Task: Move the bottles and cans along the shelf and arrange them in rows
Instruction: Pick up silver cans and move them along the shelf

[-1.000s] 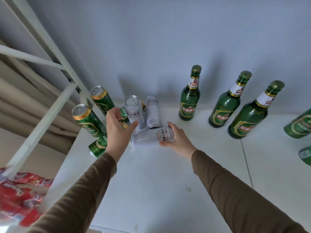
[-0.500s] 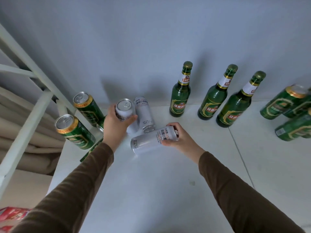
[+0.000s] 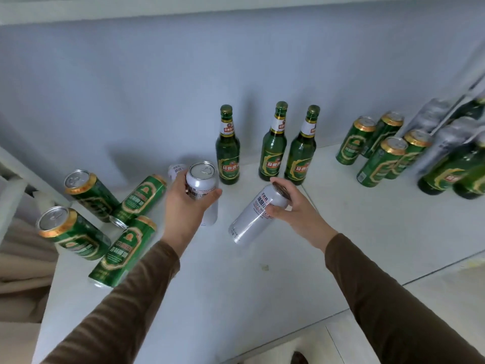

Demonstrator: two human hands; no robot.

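The person's left hand point(image 3: 187, 206) is wrapped around an upright silver can point(image 3: 202, 183), fingers curled across its label, and the right hand point(image 3: 294, 208) grips the top end of a second silver can point(image 3: 256, 218) that is tilted, its base pointing down toward the shelf point(image 3: 262, 298). Whether that base touches the shelf cannot be told.

Taking the leftmost green bottle point(image 3: 227, 151) as landmark: the upright can is just left of and in front of it, a third silver can point(image 3: 176, 171) peeks out behind the left hand, and the tilted can is in front and to the right. Two more green bottles point(image 3: 287, 151) stand to its right along the wall. Well to its left lie and stand loose green cans point(image 3: 105, 219); far right stands a grouped cluster of green cans point(image 3: 380, 151).

To do this step well, the person should probably bring the tilted can upright before releasing it, then set both silver cans side by side, bases flat, on one line parallel to the wall. Keeping them away from the bottles avoids knocking one over.
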